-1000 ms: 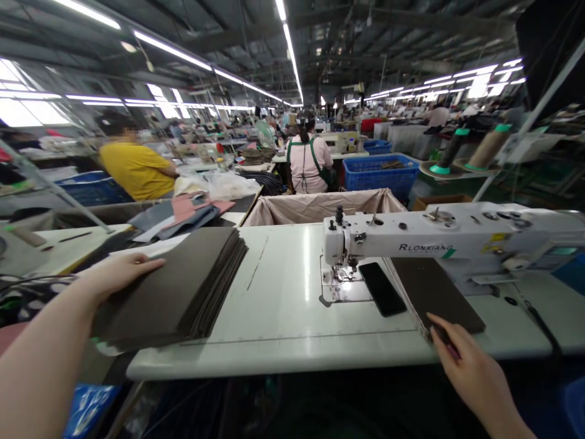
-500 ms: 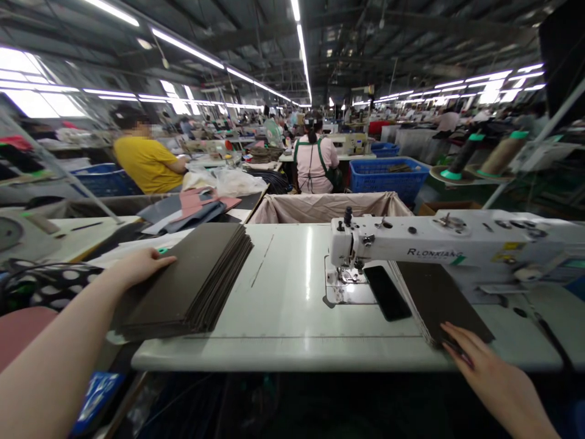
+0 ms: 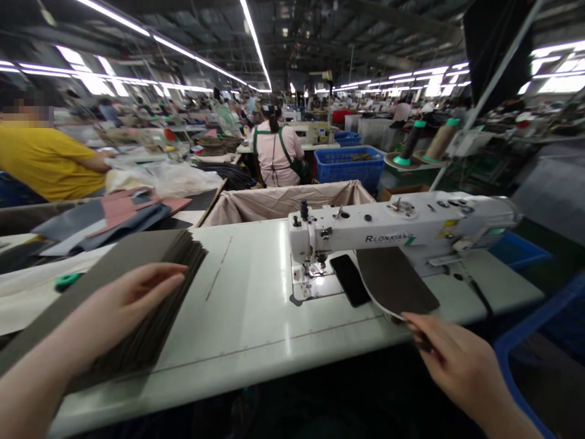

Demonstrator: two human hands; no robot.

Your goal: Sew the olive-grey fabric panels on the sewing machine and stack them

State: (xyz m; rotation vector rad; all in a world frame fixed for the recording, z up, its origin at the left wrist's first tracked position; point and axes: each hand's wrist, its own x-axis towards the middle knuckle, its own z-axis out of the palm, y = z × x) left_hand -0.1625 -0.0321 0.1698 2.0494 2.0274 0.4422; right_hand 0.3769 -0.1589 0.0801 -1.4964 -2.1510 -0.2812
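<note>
My left hand (image 3: 132, 299) is over the large stack of dark brown panels (image 3: 114, 262) at the left, with a gap between thumb and curled fingers and nothing visible in them. My right hand (image 3: 457, 353) pinches the near edge of a dark brown panel (image 3: 393, 280), which bends upward there. Something small and dark shows under its fingers, too hidden to name. That panel lies partly beneath the arm of the white sewing machine (image 3: 347, 231). A black phone (image 3: 351, 280) rests between the needle area and the panel.
Behind the pale table (image 3: 242, 305) stands a cloth-lined bin (image 3: 287, 201). Grey and pink pieces (image 3: 123, 213) lie at the left. Thread cones (image 3: 441, 140) and a blue basket (image 3: 350, 164) are further back. Two people, in yellow and in pink, sit ahead. A blue crate (image 3: 507, 366) is at the right.
The view has turned to the right. My left hand has moved from the stack's left side to over its top. My right hand has lifted and bent the panel's near edge.
</note>
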